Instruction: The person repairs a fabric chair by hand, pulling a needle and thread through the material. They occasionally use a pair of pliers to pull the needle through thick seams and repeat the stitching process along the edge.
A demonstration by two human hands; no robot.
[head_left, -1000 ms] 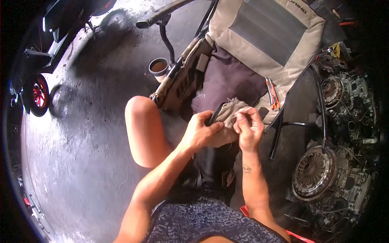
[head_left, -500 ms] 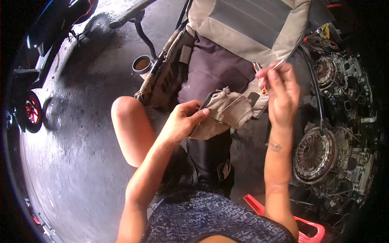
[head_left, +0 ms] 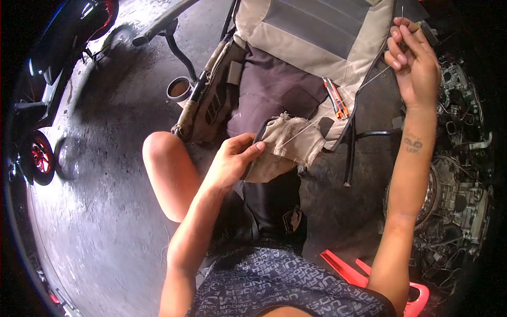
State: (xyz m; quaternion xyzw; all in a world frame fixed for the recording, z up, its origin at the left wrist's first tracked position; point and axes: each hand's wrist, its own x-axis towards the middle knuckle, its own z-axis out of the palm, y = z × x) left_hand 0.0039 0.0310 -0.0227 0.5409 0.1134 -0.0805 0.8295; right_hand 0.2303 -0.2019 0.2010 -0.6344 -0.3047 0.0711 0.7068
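Note:
My left hand (head_left: 235, 158) pinches the dark-edged side of a frayed beige piece of fabric (head_left: 293, 145), which hangs from the folding chair's seat. Up at the right, my right hand (head_left: 414, 58) is closed on a thin needle (head_left: 403, 15) that points upward from the fingertips. A pale thread (head_left: 364, 84) stretches tight from the fabric up to the right hand. Between the two hands, an orange utility knife (head_left: 336, 99) lies on the beige edge of the chair (head_left: 311, 58).
A cup of brown liquid (head_left: 179, 89) stands beside the chair frame. Greasy engine parts (head_left: 454, 195) line the right side. A red plastic stool (head_left: 343, 268) is beneath me, and a motorcycle wheel (head_left: 39, 157) shows at the left.
My right hand has moved up and right, away from the fabric, drawing the thread out straight. The utility knife is now fully uncovered. My left hand keeps its hold.

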